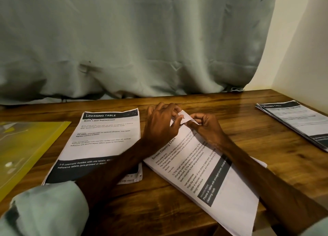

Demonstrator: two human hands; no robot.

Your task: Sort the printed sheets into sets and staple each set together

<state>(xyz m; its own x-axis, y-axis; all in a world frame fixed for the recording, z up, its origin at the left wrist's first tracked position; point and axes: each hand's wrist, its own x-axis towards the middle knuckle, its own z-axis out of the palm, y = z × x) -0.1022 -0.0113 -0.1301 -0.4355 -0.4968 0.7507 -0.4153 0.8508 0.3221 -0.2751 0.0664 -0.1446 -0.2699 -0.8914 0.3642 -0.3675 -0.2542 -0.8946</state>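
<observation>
A set of printed sheets headed "Screen Cleaning Check" (pixel 209 180) lies slanted on the wooden table (pixel 248 129) in front of me. Its far corner is folded up, and both hands meet there. My left hand (pixel 162 127) pinches the folded corner from the left, fingers curled over it. My right hand (pixel 206 127) pinches the same corner from the right between thumb and fingers. To the left lies another stack headed "Dressing Table" (pixel 106 138), with my left forearm crossing its lower right part. No stapler is visible.
A third stack of printed sheets (pixel 300 122) lies at the table's right side by the wall. A yellow plastic folder (pixel 30 147) lies at the left edge. A grey-green curtain (pixel 133 40) hangs behind the table's far edge.
</observation>
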